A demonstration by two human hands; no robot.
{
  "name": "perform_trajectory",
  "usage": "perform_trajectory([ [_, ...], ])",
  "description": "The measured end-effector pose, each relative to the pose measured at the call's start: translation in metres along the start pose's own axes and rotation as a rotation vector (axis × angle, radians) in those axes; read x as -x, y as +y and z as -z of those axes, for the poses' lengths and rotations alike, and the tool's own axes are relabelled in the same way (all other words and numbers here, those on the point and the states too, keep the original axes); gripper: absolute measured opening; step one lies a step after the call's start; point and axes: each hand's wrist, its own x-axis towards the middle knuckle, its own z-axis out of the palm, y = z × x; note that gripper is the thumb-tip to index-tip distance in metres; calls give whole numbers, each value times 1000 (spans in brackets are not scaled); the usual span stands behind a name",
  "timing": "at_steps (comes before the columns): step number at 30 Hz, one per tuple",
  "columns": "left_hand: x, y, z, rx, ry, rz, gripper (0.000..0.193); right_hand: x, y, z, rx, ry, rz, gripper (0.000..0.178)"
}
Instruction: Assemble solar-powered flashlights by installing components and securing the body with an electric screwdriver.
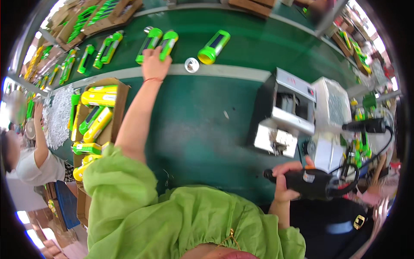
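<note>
My left hand (156, 67) reaches to the far strip of the bench, its fingers at the lower ends of two green flashlights, a left one (152, 39) with a dark panel and a right one (169, 39). The fingers look closed round the right one, though its grip is partly hidden. A small silver reflector cup (192, 65) lies right of this hand. Beyond it rests another green flashlight (214, 46) with a yellow-rimmed open end. Near the front edge at right, my right hand (285, 181) grips a black electric screwdriver (312, 183), tip pointing left.
A cardboard box (122, 97) of yellow and green flashlights stands at left, beside a pile of small white pieces (59, 114). A metal box-shaped machine (284, 108) stands at right, near a clear-wrapped white block (331, 103). A cable (390, 144) trails from the screwdriver. Co-workers sit on both sides.
</note>
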Motion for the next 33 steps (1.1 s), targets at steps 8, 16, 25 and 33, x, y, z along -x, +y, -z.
perform_trajectory([
  [8,171,102,154,-7,-434,-651,35,-6,4,11,148,-147,115,89],
  [16,167,140,194,159,-1015,-789,59,-24,-6,6,92,-37,135,79],
  [25,165,139,171,12,-900,-1257,45,-95,-27,-4,35,27,451,67],
  [33,206,199,123,345,-797,-808,56,-95,-11,-17,-22,42,413,31],
])
